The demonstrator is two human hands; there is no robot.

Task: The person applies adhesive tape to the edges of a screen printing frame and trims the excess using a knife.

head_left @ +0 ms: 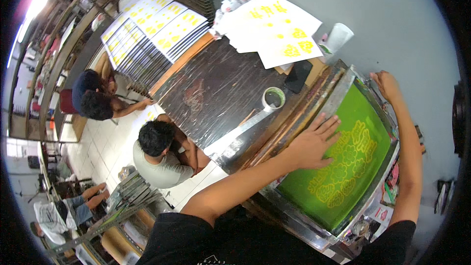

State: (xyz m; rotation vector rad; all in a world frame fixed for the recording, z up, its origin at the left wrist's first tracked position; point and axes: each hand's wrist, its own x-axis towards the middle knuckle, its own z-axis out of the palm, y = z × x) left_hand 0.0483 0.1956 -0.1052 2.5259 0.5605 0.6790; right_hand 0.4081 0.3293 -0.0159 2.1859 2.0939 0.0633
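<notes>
A screen-printing frame (351, 88) stands in front of me, its green mesh (314, 191) bearing a yellow flower-like pattern. My left hand (314, 140) lies palm down with fingers stretched out, over the frame's left side and the mesh. At the far right corner, my right hand (386, 86) is beside the frame's outer edge. Its fingers are curled, and what they hold, if anything, is hidden. Beyond the frame lie white sheets (265, 29) with yellow prints.
A dark worktable (206, 83) holds a tape roll (273, 98) with a strip pulled out and a black phone (298, 76). A white cup (338, 37) stands by the wall. Printed sheets are stacked on racks (157, 24). One person (162, 154) sits left of the table, another (93, 95) farther off.
</notes>
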